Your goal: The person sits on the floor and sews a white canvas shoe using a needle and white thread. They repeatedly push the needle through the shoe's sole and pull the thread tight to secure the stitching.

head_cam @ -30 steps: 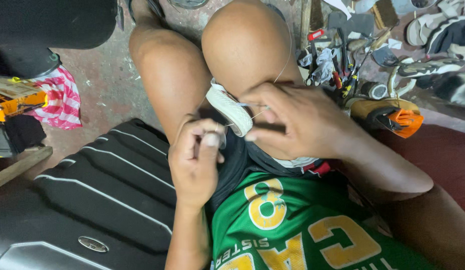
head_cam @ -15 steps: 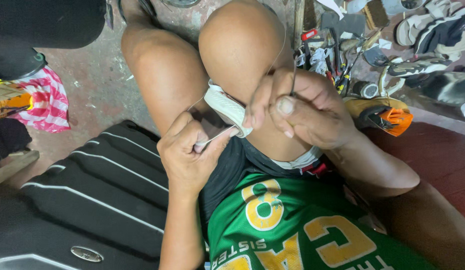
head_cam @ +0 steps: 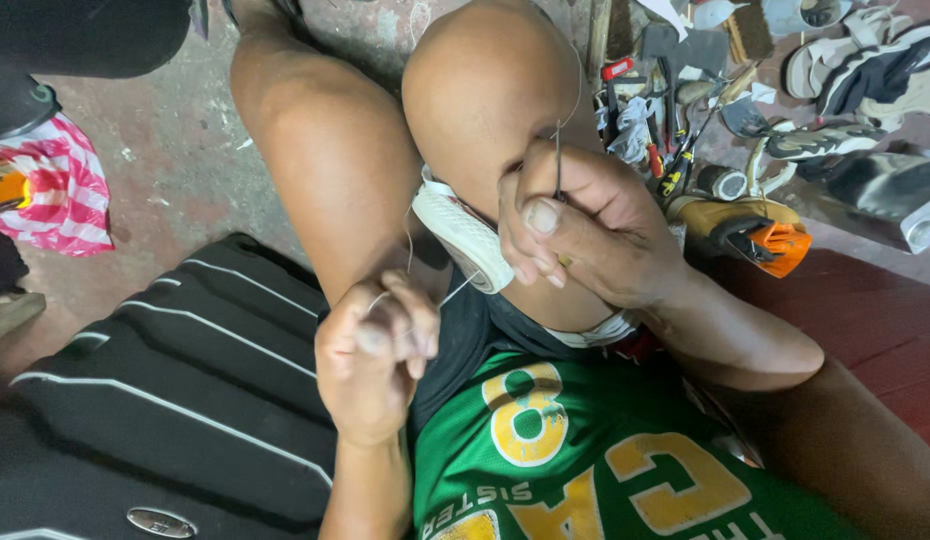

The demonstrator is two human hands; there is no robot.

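White rubber shoe sole (head_cam: 465,235) lies slanted between knees, long side running upper-left to lower-right. Right hand (head_cam: 585,235) grip pinches thin metal needle (head_cam: 558,160), upright. Left hand (head_cam: 375,350) grip pinches white thread (head_cam: 455,290).

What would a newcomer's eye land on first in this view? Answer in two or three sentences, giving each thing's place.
At centre, a white shoe sole sits clamped between bare knees, the right hand gripping a thin awl against it. Below left, the left hand pinches a pale thread. Shoes and tools clutter the floor at upper right.
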